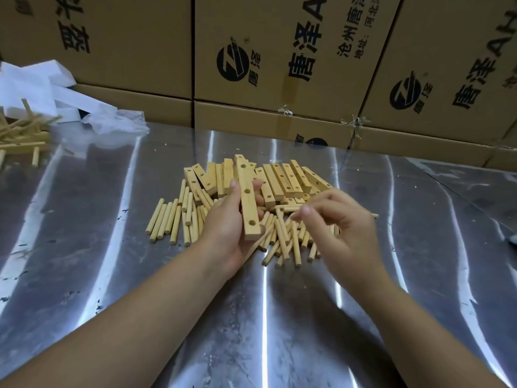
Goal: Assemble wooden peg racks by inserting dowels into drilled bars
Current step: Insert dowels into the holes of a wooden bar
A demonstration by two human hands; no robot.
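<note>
Left hand (223, 228) grips bar (248, 203); right hand (341, 233) hold unclear.

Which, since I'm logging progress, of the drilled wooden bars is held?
The pale wooden bar gripped by the left hand; the others lie piled on the metal table.

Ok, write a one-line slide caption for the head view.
Left hand grips a drilled bar while the right hand hovers over loose dowels on a shiny metal table.
</note>
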